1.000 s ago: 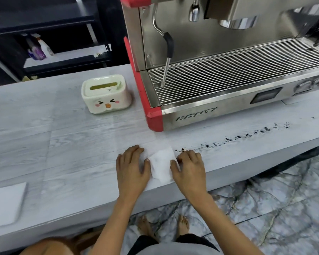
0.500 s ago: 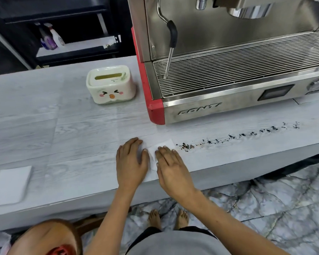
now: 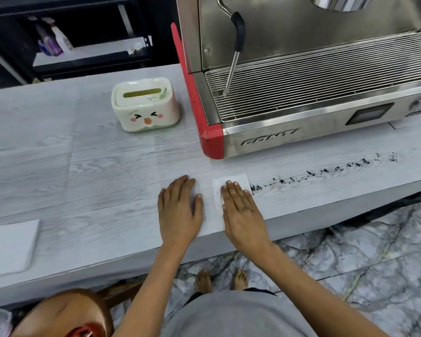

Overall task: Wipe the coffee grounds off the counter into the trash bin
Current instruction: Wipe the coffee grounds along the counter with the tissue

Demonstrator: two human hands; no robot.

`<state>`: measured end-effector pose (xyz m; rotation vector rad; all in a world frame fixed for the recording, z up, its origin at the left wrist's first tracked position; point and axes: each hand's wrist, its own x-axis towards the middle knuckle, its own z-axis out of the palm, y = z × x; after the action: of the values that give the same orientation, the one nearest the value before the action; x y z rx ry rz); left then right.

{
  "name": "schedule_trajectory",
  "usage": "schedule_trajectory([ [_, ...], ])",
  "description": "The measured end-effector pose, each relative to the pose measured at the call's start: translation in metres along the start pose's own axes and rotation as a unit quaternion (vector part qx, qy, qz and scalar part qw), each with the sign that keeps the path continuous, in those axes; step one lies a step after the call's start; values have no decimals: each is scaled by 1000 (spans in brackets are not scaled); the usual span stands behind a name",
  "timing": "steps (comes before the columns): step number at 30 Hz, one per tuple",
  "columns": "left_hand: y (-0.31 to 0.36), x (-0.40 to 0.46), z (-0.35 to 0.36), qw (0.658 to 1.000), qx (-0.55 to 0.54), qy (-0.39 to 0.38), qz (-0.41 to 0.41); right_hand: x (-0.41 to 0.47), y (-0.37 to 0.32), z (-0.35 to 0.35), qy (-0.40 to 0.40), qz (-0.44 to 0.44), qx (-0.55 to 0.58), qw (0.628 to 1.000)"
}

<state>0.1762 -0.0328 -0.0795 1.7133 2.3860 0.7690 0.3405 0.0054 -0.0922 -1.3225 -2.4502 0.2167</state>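
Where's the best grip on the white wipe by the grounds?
The wipe lies flat on the counter, under the right hand. No raised edge to pinch, so probably press from above with flat fingers, or lift its exposed far edge nearest the espresso machine.

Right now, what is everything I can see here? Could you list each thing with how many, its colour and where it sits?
pale grey wood-grain counter: one, spans the view
steel espresso machine with red side trim: one, back right of counter
cream tissue box with a printed chick face: one, left of the machine
dark coffee grounds: a scattered line, right, in front of the machine
white folded paper wipe: one, flat under the right hand's fingertips
white folded napkin: one, near left edge of the counter
spray bottles: two, purple and white, on the dark back shelf
left hand: flat on the counter beside the wipe
right hand: flat, pressing the wipe
bare feet: two, on the marbled floor
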Motion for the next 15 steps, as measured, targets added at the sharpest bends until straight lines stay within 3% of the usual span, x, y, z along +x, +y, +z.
schedule_trajectory([
  [15,1,0,1,1000,25,-18,4,10,8,-3,-4,22,-2,1000],
])
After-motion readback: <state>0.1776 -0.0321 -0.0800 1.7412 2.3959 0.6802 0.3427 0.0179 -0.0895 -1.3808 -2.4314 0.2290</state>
